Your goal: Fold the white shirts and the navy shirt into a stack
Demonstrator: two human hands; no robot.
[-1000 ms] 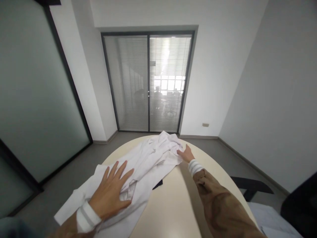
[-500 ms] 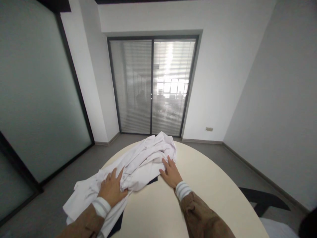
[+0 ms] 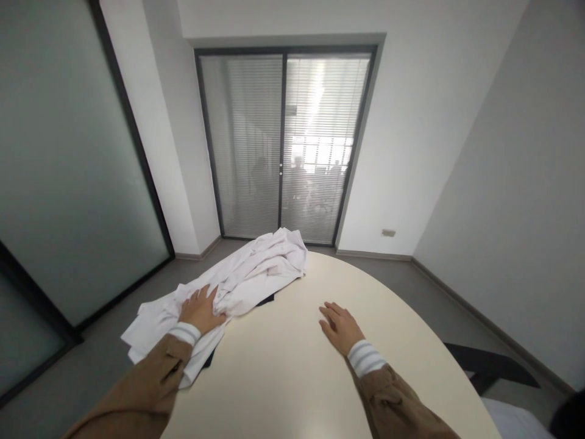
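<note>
A crumpled white garment with buttons, perhaps a shirt or coat (image 3: pixel 260 268), lies along the left side of the round table (image 3: pixel 292 372). My left hand (image 3: pixel 201 311) rests flat on it with fingers spread. Dark cloth (image 3: pixel 265 300) peeks out from under the white fabric at its near edge. To the right, my right hand (image 3: pixel 340 327) hovers over or rests on the bare tabletop, apart from the garment; I cannot tell if it touches. Its fingers are loosely stretched, with nothing in them.
Beyond the table stands a glass door with blinds (image 3: pixel 283 146). A frosted glass panel (image 3: pixel 77 158) is on the left. At the lower right are a dark chair armrest (image 3: pixel 491 364) and some white material (image 3: pixel 516 417). A wall socket (image 3: pixel 388 233) sits low on the far wall.
My right hand has come off the garment and moved right, over the tabletop. The garment now lies farther left, and my left hand is still on it. The view has shifted slightly.
</note>
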